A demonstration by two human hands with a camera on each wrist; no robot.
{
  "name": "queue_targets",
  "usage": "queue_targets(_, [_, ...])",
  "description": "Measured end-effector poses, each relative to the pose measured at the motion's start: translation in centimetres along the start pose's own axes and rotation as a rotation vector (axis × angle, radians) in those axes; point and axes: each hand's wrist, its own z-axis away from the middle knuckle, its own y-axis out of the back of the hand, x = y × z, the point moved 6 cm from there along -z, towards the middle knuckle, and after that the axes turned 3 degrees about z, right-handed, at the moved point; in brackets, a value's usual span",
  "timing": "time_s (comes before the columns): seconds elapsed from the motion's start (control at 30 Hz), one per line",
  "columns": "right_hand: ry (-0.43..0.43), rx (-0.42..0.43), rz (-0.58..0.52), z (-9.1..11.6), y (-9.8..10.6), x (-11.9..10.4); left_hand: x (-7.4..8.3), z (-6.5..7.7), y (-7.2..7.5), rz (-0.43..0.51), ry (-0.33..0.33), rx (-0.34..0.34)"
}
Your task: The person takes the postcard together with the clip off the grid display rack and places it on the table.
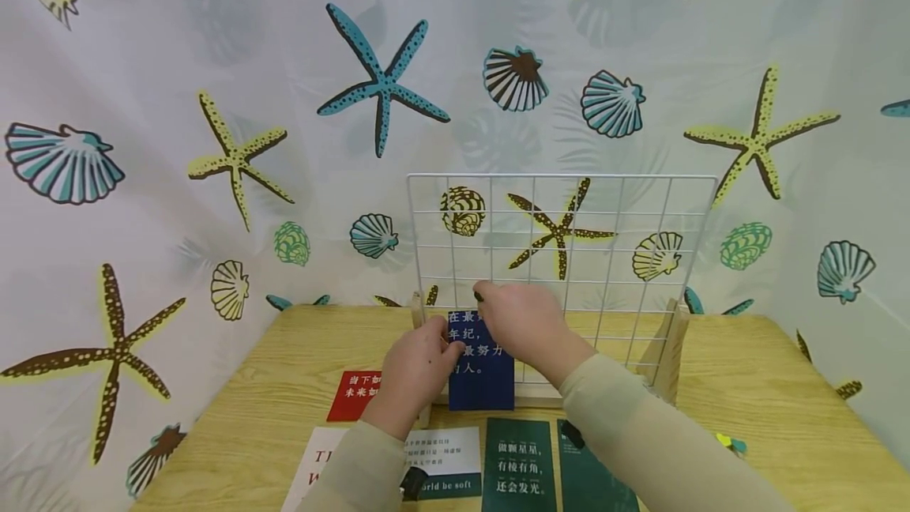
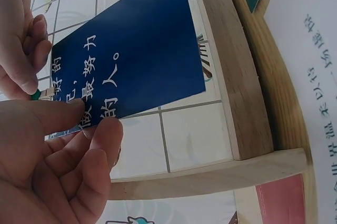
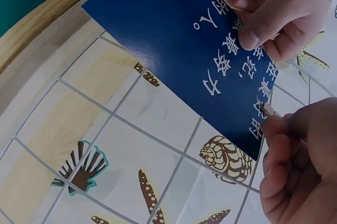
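A dark blue card (image 1: pixel 483 395) with white Chinese characters stands upright against the front of a white wire grid (image 1: pixel 562 175). My left hand (image 1: pixel 419 362) pinches the card's left edge between thumb and fingers. At the card's top edge, my right hand (image 1: pixel 526 326) pinches a small wooden clothespin (image 3: pixel 268 109) that has a green bit on it. The clothespin's tip meets the card's edge in the right wrist view; whether it also grips a wire cannot be told. The grid sits in a wooden stand (image 2: pixel 226 50).
Left of the stand lies a red card (image 1: pixel 348 408). In front are a white card with a green band (image 1: pixel 455 461), a white card with red letters (image 1: pixel 304 468) and two dark green cards (image 1: pixel 519 433). Small colourful pieces (image 1: pixel 732 443) lie right. A patterned curtain (image 1: pixel 455 22) hangs behind.
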Motion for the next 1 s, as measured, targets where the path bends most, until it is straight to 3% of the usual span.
queue_targets(0.27, [-0.02, 0.08, -0.128, 0.14, 0.52, 0.34, 0.04, -0.03, 0.09, -0.007, -0.013, -0.005])
queue_targets(0.5, [-0.021, 0.135, -0.143, 0.32, 0.53, 0.48, 0.09, -0.02, -0.06, -0.011, -0.021, 0.012])
queue_targets(1.0, [-0.007, 0.144, -0.155, 0.4, 0.47, 0.56, -0.08, 0.15, -0.1, -0.016, -0.031, 0.019])
